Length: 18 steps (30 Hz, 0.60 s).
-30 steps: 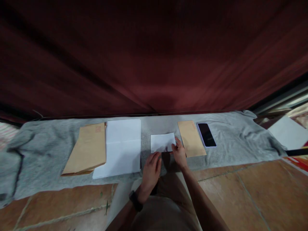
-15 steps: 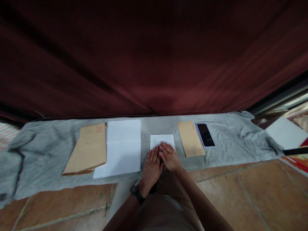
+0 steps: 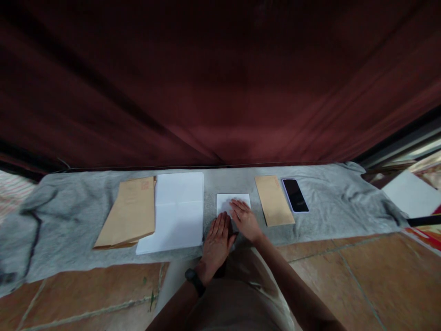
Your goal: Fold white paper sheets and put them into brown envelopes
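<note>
both hands pressed flat on a small folded paper

left hand [image 3: 216,240] and right hand [image 3: 245,219] lay open, palms down, gripping nothing; folded paper [image 3: 231,203] sat under their fingertips. firm, even pressure along the fold would crease best.

We are looking at a tiled terracotta floor [image 3: 361,276] carrying a rumpled grey cloth [image 3: 69,216]. Lying on it, left to right: a brown envelope stack [image 3: 129,214], white sheets [image 3: 177,211], a small folded white paper [image 3: 229,201], a narrow brown envelope [image 3: 274,200], a black phone [image 3: 295,195].
</note>
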### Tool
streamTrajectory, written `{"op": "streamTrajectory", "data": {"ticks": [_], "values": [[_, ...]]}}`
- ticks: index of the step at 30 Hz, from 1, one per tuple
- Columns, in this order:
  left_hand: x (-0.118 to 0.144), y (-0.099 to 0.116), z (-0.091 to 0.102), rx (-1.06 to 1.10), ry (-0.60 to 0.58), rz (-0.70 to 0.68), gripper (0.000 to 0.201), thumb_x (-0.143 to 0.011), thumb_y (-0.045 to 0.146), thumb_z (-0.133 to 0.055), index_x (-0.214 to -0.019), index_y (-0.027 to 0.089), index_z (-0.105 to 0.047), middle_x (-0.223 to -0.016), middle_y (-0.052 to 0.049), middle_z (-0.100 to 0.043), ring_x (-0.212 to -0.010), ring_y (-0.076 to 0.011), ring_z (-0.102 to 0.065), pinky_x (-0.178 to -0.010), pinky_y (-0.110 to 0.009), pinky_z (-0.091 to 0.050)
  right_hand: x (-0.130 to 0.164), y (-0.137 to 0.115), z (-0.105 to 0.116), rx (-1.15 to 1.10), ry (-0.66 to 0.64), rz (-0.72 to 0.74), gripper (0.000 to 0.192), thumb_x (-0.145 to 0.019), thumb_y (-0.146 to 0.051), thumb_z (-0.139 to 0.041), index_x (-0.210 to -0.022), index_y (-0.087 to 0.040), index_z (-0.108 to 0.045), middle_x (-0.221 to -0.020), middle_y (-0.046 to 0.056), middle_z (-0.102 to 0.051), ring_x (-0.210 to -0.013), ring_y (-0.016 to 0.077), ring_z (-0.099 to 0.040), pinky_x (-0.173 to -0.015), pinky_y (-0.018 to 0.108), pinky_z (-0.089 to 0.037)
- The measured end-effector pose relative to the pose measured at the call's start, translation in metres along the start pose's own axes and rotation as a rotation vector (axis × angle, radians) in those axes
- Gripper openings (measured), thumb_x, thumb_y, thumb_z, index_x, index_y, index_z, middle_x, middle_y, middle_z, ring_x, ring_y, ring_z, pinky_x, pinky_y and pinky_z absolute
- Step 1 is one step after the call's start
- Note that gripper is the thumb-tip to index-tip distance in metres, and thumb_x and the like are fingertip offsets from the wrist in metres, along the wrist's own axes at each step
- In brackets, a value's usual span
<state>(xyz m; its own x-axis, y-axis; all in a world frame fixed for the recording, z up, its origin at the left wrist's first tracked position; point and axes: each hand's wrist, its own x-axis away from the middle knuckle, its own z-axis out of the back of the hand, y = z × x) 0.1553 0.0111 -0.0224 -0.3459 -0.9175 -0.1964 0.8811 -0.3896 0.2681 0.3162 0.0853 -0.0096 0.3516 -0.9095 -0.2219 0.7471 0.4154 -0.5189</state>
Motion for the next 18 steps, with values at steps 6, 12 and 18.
{"op": "streamTrajectory", "data": {"ticks": [6, 12, 18], "values": [[0.004, -0.001, -0.006, 0.025, -0.012, 0.017, 0.052, -0.100, 0.036, -0.045, -0.144, 0.008, -0.052, -0.149, -0.022, -0.055, -0.144, -0.0341, -0.046, -0.117, -0.056, -0.040, -0.024, -0.014, -0.020, 0.016, -0.129, 0.189, 0.041, -0.105, -0.027, -0.044, -0.143, -0.020, -0.059, -0.152, 0.008, -0.054, -0.144, 0.0203, -0.047, -0.125, 0.045, -0.032], [0.001, -0.001, -0.001, -0.001, 0.007, -0.002, 0.057, -0.101, 0.040, -0.043, -0.147, 0.006, -0.047, -0.154, -0.022, -0.049, -0.147, -0.0318, -0.043, -0.120, -0.052, -0.038, -0.035, -0.001, -0.022, 0.101, -0.101, 0.174, 0.044, -0.104, -0.025, -0.046, -0.147, -0.019, -0.055, -0.157, 0.009, -0.047, -0.147, 0.0220, -0.043, -0.125, 0.046, -0.032], [0.001, -0.003, -0.001, -0.041, 0.029, -0.032, 0.061, -0.101, 0.039, -0.043, -0.156, 0.011, -0.036, -0.158, -0.019, -0.044, -0.149, -0.0294, -0.039, -0.120, -0.051, -0.038, -0.036, 0.005, -0.013, 0.119, -0.034, 0.108, 0.045, -0.103, -0.022, -0.045, -0.147, -0.018, -0.054, -0.155, 0.011, -0.051, -0.145, 0.0222, -0.045, -0.124, 0.047, -0.034]]}}
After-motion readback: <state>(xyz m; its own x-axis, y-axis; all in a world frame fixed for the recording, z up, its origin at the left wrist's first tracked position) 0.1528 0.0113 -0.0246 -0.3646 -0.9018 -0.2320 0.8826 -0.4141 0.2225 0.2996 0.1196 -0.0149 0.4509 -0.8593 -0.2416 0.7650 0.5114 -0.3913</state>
